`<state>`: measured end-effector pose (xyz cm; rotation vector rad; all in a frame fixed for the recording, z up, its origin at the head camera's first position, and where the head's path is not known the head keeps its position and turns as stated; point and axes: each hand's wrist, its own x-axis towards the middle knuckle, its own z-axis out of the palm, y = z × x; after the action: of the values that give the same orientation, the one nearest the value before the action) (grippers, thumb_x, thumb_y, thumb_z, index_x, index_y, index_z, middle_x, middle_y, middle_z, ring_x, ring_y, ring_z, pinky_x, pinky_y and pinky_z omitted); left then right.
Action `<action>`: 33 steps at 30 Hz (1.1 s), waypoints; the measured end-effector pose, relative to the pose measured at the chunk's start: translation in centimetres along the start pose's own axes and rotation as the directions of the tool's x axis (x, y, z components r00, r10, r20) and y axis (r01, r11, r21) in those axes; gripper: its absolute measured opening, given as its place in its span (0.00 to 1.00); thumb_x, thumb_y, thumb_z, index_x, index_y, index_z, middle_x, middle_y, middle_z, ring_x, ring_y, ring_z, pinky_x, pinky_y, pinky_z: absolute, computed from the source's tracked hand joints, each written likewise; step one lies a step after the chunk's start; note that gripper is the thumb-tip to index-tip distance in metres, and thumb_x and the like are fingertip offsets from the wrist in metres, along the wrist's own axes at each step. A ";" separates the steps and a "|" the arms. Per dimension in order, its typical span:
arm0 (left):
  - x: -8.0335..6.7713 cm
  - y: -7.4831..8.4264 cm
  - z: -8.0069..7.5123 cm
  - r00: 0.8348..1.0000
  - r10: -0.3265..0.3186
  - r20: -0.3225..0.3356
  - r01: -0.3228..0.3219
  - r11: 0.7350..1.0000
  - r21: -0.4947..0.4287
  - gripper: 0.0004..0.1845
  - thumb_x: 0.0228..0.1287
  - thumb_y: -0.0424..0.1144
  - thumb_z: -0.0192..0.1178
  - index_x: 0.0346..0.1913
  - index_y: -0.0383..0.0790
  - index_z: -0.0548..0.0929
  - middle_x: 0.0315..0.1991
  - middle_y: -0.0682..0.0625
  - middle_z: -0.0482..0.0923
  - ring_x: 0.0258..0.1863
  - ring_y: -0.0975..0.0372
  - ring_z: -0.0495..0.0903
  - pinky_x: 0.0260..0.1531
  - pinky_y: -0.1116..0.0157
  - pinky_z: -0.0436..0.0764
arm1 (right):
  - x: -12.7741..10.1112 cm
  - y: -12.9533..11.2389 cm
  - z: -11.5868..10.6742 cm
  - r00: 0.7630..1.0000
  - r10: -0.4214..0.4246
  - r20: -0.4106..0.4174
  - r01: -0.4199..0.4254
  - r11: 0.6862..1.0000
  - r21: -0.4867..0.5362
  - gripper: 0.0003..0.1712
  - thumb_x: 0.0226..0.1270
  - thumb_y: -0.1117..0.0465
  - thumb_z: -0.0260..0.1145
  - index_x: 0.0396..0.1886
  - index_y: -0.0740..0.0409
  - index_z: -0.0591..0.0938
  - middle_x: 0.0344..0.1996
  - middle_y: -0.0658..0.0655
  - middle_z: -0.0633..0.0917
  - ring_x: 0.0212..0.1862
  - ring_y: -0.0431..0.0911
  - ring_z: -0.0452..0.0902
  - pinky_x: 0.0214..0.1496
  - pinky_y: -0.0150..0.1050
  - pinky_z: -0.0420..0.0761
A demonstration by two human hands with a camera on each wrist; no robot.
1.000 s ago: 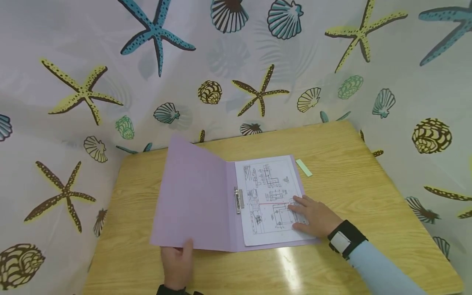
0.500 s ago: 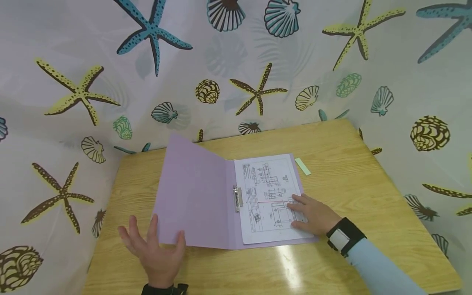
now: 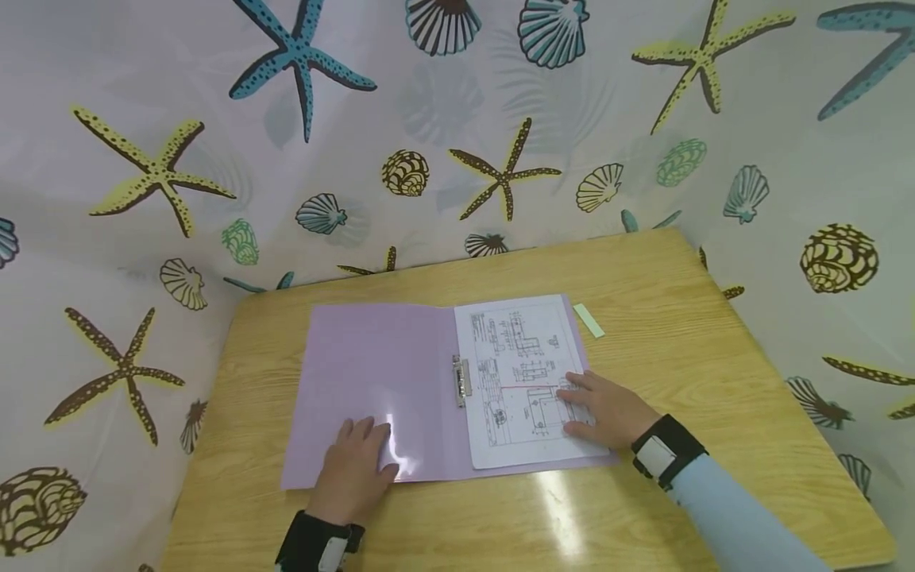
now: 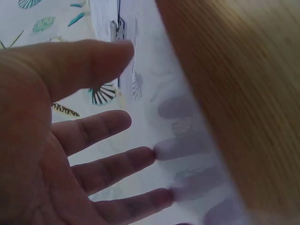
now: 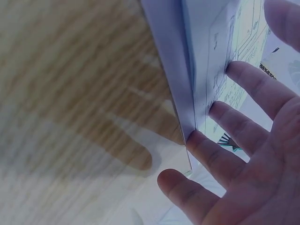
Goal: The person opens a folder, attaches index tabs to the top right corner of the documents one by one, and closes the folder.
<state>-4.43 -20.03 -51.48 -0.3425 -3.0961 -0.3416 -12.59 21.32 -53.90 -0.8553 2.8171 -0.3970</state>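
The left hand (image 3: pixel 355 467) now lies flat with straight fingers on the inside of the front cover of the thin lilac plastic folder (image 3: pixel 372 381), near the lower edge of that cover. It holds nothing; it only presses. Half a second ago this hand was in the air with spread fingers beside the cover, and the cover stood tilted up. Now the cover lies flat on the light wooden table (image 3: pixel 686 334), so I judge that the folder is fully opened and the hand keeps it from springing back.

The right hand (image 3: pixel 604 409) has not moved. Its straight fingers rest on the white sheet with printed technical drawings (image 3: pixel 518 357), on the other half of the folder, to the right of the small metal clip (image 3: pixel 461 380) at the spine. It also grips nothing. A pale green paper strip (image 3: pixel 588 321) lies on the table just beyond the far right corner of the folder, where it was before.

The left wrist view is blurred and shows mostly palm and fingers (image 4: pixel 112 166) over the glossy cover, so the contact there is hard to read. The right wrist view shows the fingertips (image 5: pixel 220 112) at the edges of the sheet and folder, but the drawings are too small to read. A bright glare hides part of the cover beside the left hand.
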 end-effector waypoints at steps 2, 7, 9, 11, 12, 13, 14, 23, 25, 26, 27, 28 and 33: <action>1.3 0.4 0.2 0.995 -0.002 0.098 0.002 1.000 0.002 0.32 0.52 0.48 0.70 0.58 0.35 0.77 0.50 0.36 0.78 0.49 0.42 0.77 0.45 0.46 0.78 | 0.3 0.0 -0.1 1.000 0.005 0.004 -0.005 1.000 0.001 0.33 0.59 0.43 0.69 0.60 0.56 0.80 0.64 0.65 0.72 0.64 0.64 0.66 0.62 0.56 0.69; 5.4 1.8 0.3 0.970 -0.004 0.245 -0.011 0.998 0.058 0.37 0.54 0.54 0.69 0.63 0.37 0.74 0.46 0.37 0.80 0.41 0.48 0.81 0.42 0.50 0.80 | 0.8 -0.1 -0.3 1.000 0.028 0.015 -0.028 0.999 0.019 0.32 0.58 0.44 0.70 0.58 0.57 0.81 0.63 0.65 0.72 0.64 0.64 0.67 0.62 0.57 0.68; 7.2 2.4 0.6 0.960 0.005 0.281 -0.028 0.997 0.076 0.41 0.51 0.59 0.69 0.65 0.40 0.72 0.53 0.37 0.77 0.50 0.46 0.77 0.44 0.47 0.79 | 0.9 -0.1 -0.3 0.999 0.031 0.012 -0.031 0.999 0.019 0.32 0.58 0.44 0.70 0.57 0.57 0.81 0.63 0.66 0.73 0.64 0.64 0.67 0.62 0.57 0.69; 8.8 2.8 1.2 0.953 -0.007 0.303 -0.020 0.996 0.086 0.47 0.48 0.67 0.67 0.69 0.45 0.69 0.62 0.38 0.70 0.59 0.43 0.70 0.43 0.40 0.77 | 1.0 -0.1 -0.3 0.999 0.034 0.010 -0.034 0.999 0.021 0.32 0.57 0.43 0.70 0.57 0.57 0.81 0.63 0.65 0.73 0.63 0.64 0.67 0.62 0.57 0.69; 9.5 3.0 1.7 0.951 -0.020 0.308 -0.008 0.996 0.088 0.51 0.45 0.71 0.65 0.70 0.47 0.67 0.65 0.38 0.66 0.62 0.42 0.67 0.42 0.39 0.77 | 1.1 -0.1 -0.3 0.999 0.035 0.008 -0.035 0.999 0.020 0.32 0.57 0.43 0.70 0.57 0.56 0.82 0.63 0.65 0.73 0.63 0.64 0.67 0.62 0.57 0.69; 10.2 3.1 2.2 0.949 -0.038 0.312 0.010 0.996 0.089 0.54 0.43 0.74 0.63 0.72 0.48 0.65 0.67 0.38 0.63 0.63 0.41 0.64 0.41 0.38 0.77 | 1.1 -0.2 -0.3 0.999 0.035 0.008 -0.035 0.999 0.022 0.32 0.57 0.43 0.70 0.57 0.56 0.82 0.63 0.65 0.73 0.63 0.64 0.68 0.62 0.57 0.69; 10.8 3.3 2.7 0.948 -0.056 0.314 0.032 0.996 0.081 0.57 0.40 0.77 0.61 0.73 0.49 0.63 0.67 0.38 0.63 0.62 0.40 0.64 0.39 0.38 0.78 | 1.2 -0.2 -0.2 0.999 0.035 0.007 -0.035 0.999 0.023 0.32 0.57 0.43 0.70 0.57 0.56 0.82 0.63 0.65 0.73 0.63 0.64 0.68 0.62 0.57 0.69; 13.8 5.2 6.1 0.947 -0.188 0.261 0.146 0.974 0.172 0.68 0.32 0.87 0.50 0.76 0.49 0.53 0.55 0.29 0.69 0.49 0.31 0.73 0.30 0.46 0.81 | 1.3 -0.7 -0.2 0.998 0.054 0.007 -0.055 0.998 0.022 0.31 0.56 0.44 0.71 0.55 0.56 0.82 0.61 0.65 0.75 0.62 0.63 0.70 0.61 0.56 0.70; 14.0 5.8 5.9 0.941 -0.208 0.269 0.155 0.967 0.204 0.68 0.32 0.86 0.52 0.76 0.50 0.52 0.56 0.28 0.68 0.51 0.27 0.70 0.27 0.45 0.81 | 1.3 -0.9 -0.3 0.998 0.059 0.004 -0.059 0.998 0.023 0.30 0.56 0.44 0.72 0.54 0.56 0.83 0.60 0.65 0.75 0.61 0.62 0.71 0.60 0.56 0.71; 14.0 6.1 5.7 0.938 -0.213 0.274 0.154 0.963 0.223 0.67 0.32 0.86 0.52 0.77 0.52 0.51 0.56 0.27 0.67 0.51 0.26 0.70 0.27 0.45 0.82 | 1.3 -1.0 -0.4 0.998 0.062 0.006 -0.062 0.998 0.024 0.30 0.56 0.44 0.72 0.54 0.56 0.83 0.60 0.65 0.76 0.61 0.62 0.71 0.60 0.56 0.71; 14.0 6.2 5.7 0.939 -0.206 0.276 0.137 0.959 0.248 0.67 0.33 0.86 0.52 0.77 0.53 0.50 0.55 0.28 0.68 0.51 0.27 0.71 0.30 0.45 0.82 | 1.3 -1.0 -0.4 0.998 0.063 0.005 -0.063 0.998 0.025 0.30 0.56 0.44 0.72 0.54 0.57 0.83 0.60 0.65 0.76 0.61 0.63 0.71 0.60 0.57 0.71; 14.0 6.4 5.6 0.939 -0.197 0.280 0.122 0.957 0.264 0.66 0.33 0.85 0.52 0.77 0.54 0.50 0.54 0.28 0.68 0.50 0.28 0.72 0.32 0.44 0.81 | 1.4 -1.1 -0.5 0.997 0.071 0.010 -0.071 0.997 0.026 0.30 0.56 0.44 0.72 0.53 0.57 0.83 0.60 0.65 0.76 0.61 0.63 0.71 0.60 0.56 0.71; 14.1 6.8 5.2 0.941 -0.156 0.299 0.054 0.945 0.323 0.64 0.36 0.85 0.50 0.77 0.55 0.51 0.50 0.31 0.71 0.50 0.40 0.75 0.47 0.36 0.73 | 2.0 -1.3 -0.9 0.993 0.113 0.046 -0.114 0.994 0.003 0.29 0.56 0.43 0.71 0.52 0.56 0.84 0.59 0.65 0.77 0.60 0.63 0.72 0.60 0.57 0.72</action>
<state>-16.59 -9.35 -54.69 -0.2436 -3.4168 0.2310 -13.73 19.33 -52.86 -0.6899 2.8047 -0.3638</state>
